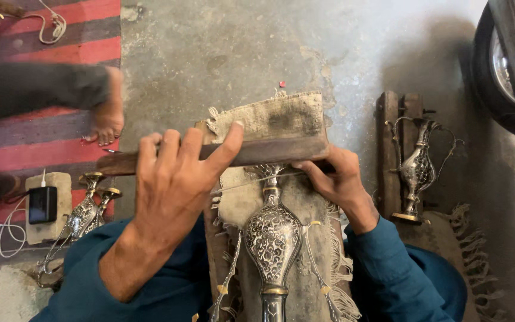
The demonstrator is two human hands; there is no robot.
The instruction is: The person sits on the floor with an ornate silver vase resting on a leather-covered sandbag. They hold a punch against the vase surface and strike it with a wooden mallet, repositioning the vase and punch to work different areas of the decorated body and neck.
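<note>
Dark rectangular phone screen on pale block, left.

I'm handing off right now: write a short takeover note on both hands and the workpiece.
Left hand: fingers over the wooden bar, thumb on the cloth pad.
Right hand: grips the bar's right end, under it.
Engraved ewer lies under the bar on the cloth-covered block, neck beneath the bar.
Finished or not: cannot tell.
More ewers left and right.

Concrete floor under striped rug
</note>
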